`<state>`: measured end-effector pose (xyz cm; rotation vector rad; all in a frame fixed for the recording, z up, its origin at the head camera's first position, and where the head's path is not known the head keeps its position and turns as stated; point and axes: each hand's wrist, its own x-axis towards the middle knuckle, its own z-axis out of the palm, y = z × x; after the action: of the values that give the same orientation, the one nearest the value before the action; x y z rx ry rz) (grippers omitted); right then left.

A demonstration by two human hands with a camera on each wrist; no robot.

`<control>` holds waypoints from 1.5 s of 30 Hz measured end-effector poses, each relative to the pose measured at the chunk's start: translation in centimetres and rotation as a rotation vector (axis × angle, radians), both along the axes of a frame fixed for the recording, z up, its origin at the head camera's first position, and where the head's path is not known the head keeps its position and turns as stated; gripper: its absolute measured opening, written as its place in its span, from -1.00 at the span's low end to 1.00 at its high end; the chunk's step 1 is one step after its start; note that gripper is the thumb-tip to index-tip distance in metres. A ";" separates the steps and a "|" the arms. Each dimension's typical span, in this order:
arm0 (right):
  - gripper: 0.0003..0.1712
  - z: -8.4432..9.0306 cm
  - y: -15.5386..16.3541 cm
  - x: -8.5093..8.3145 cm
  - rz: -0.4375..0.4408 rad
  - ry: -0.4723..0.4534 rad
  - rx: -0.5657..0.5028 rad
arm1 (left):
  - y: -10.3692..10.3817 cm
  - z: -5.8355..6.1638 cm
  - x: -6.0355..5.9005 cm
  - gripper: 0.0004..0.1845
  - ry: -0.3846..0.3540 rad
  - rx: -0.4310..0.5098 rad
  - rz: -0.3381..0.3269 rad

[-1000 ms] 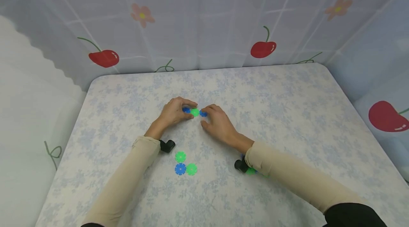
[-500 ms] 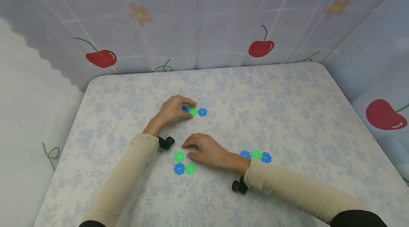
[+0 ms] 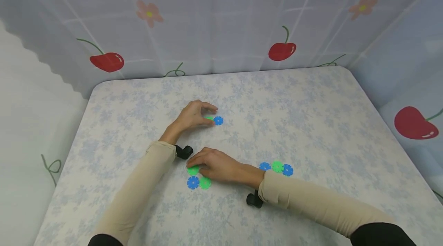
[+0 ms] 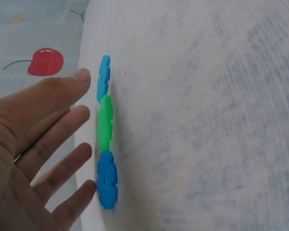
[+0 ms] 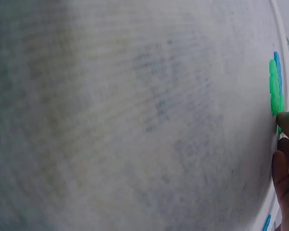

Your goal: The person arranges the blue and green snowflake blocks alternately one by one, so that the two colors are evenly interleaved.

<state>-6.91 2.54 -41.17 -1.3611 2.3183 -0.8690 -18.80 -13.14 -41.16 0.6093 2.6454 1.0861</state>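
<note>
Right hand [image 3: 216,165], its grip on nothing yet, lies mid-frame in the head view with fingertips on the green disc [image 3: 193,170] topping a cluster above a blue disc [image 3: 193,182] and another green one [image 3: 205,183]. Left hand [image 3: 192,115], fingers loosely spread in the left wrist view, rests beside a blue-green-blue row [image 4: 105,144] on the floral desk [image 3: 311,115]. A second three-disc row [image 3: 277,167] lies right of centre.
</note>
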 end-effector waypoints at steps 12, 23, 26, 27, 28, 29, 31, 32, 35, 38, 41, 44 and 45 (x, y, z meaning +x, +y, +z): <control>-0.55 0.0 -0.1 0.0 0.039 0.033 0.011 | 1.1 -0.4 -0.5 -0.55 -0.140 0.137 -0.133; -0.60 0.2 -0.2 -0.1 0.013 0.011 0.032 | 1.4 -0.6 -0.8 -0.55 -0.159 0.134 -0.153; -0.63 0.2 -0.2 -0.1 -0.007 0.014 0.030 | 1.3 -0.6 -0.7 -0.55 -0.155 0.139 -0.151; -0.64 0.1 -0.1 -0.1 -0.013 0.017 0.025 | 1.3 -0.6 -0.7 -0.55 -0.153 0.140 -0.149; -0.65 0.1 -0.1 -0.1 -0.017 0.021 0.019 | 1.3 -0.6 -0.7 -0.56 -0.150 0.141 -0.150; -0.66 0.0 0.0 -0.1 -0.019 0.027 0.015 | 1.3 -0.6 -0.6 -0.56 -0.146 0.142 -0.147; -0.67 -0.1 0.1 -0.1 -0.024 0.032 0.010 | 1.3 -0.7 -0.6 -0.57 -0.144 0.145 -0.146; -0.67 -0.1 0.1 -0.1 -0.026 0.036 0.012 | 1.3 -0.7 -0.6 -0.57 -0.141 0.143 -0.146; -0.66 -0.1 0.2 -0.1 -0.021 0.041 0.021 | 1.3 -0.9 -0.6 -0.58 -0.136 0.141 -0.144; -0.64 -0.2 0.3 -0.1 -0.013 0.052 0.030 | 1.3 -1.0 -0.6 -0.58 -0.130 0.136 -0.139; -0.63 -0.3 0.4 -0.2 -0.005 0.069 0.034 | 1.3 -1.0 -0.6 -0.57 -0.129 0.130 -0.134; -0.62 -0.4 0.4 -0.3 0.002 0.083 0.033 | 1.3 -1.0 -0.6 -0.57 -0.123 0.124 -0.134; -0.62 -0.4 0.4 -0.3 0.002 0.085 0.033 | 1.3 -1.0 -0.6 -0.57 -0.119 0.121 -0.133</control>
<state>-7.18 2.97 -41.56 -1.4123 2.3832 -0.7831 -19.39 -11.82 -42.17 0.7103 2.4157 1.2088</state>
